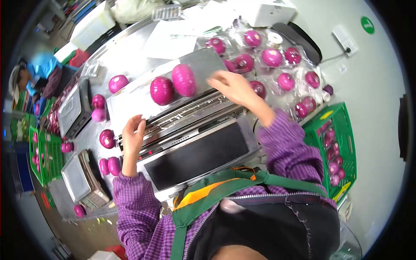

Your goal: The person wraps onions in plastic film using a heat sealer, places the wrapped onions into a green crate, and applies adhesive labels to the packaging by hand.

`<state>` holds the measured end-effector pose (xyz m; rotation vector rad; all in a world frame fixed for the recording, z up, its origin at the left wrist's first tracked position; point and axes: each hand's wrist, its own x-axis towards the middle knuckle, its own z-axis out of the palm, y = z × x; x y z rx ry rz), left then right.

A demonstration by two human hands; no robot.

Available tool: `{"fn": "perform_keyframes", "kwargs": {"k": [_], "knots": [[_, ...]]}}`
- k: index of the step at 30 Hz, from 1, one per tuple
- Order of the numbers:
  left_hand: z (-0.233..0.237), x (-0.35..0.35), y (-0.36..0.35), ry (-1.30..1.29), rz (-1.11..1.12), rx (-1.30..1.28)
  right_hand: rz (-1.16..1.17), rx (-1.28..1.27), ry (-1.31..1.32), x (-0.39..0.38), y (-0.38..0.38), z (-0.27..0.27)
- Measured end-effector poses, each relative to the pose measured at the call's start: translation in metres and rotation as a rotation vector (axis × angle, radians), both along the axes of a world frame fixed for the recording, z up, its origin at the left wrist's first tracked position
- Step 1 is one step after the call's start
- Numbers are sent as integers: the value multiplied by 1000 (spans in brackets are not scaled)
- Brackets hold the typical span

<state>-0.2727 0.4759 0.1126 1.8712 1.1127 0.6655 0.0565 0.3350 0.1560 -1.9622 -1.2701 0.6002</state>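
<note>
Two wrapped purple onions, one darker (162,90) and one pinker (184,80), lie side by side on the metal plate of a wrapping machine (195,151). My left hand (133,133) is at the machine's left end, fingers slightly curled and apart, holding nothing. To the right of the onions, my right hand (229,86) hovers over the plate's right end, its fingers loosely bent and slightly blurred, with nothing visible in them. Neither hand touches the onions. A clear film strip lies along the machine's slot below them.
Several wrapped onions (271,57) lie at the upper right. A green crate (352,147) of onions stands at right, another (54,151) at far left. Two scales (77,110) and loose onions (107,138) are left of the machine. A person (26,80) is in the left background.
</note>
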Motion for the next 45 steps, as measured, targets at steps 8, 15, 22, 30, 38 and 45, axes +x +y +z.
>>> {"fn": "perform_keyframes", "kwargs": {"k": [8, 15, 22, 30, 38, 45], "knots": [[3, -6, -39, 398, 164, 165, -31, -4, -378, -18, -28, -47], [33, -43, -64, -177, 139, -593, -160, 63, 1172, -8, -50, -23], [103, -44, -45, -855, -582, -936, 255, 579, 1300, -14, -25, 79], [32, 94, 150, 68, 6, 133, 204, 238, 97, 34, 162, 18], [-7, 74, 58, -454, -89, -727, 361, -174, 744, 15, 87, -17], [26, 22, -12, -322, -145, -992, 362, -508, 627, -13, 30, 30]]}}
